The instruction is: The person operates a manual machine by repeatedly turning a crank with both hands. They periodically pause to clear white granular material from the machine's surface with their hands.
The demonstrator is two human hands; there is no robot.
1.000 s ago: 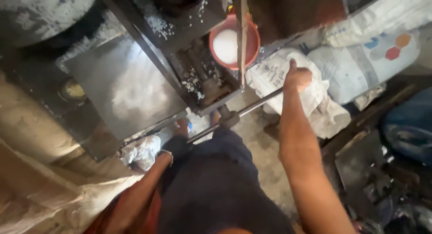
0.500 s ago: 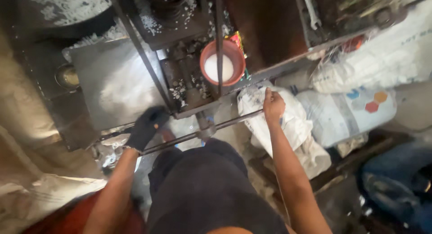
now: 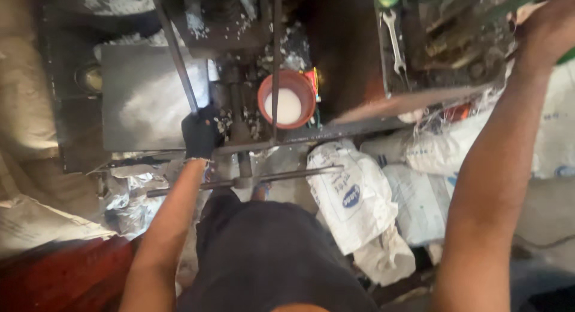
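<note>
The person looks down at a dirty metal machine. The left hand (image 3: 201, 134) wears a black glove. Its grip is wrapped tight around the low end of a thin dark metal rod (image 3: 178, 54) that slants up and away over a flat grey metal plate (image 3: 141, 102). The rod looks hard and stiff, and it is likely heavy for how thin it is. It may be oily, so the glove helps. Holding it near the low end, as the hand does, looks like a good place.

The right hand (image 3: 548, 27) is bare and reaches up to the top right corner, at the edge of a cluttered tray (image 3: 446, 60) of tools. Its fingers run out of the picture, so one cannot tell if the grip is spread or pressed together.

Near the left hand sits a red bowl (image 3: 287, 99) with something white in it. Below lies a long grey bar (image 3: 242, 181) set across. White sacks (image 3: 353, 198) lie on the floor to the right. A spanner (image 3: 394, 42) rests in the tray.
</note>
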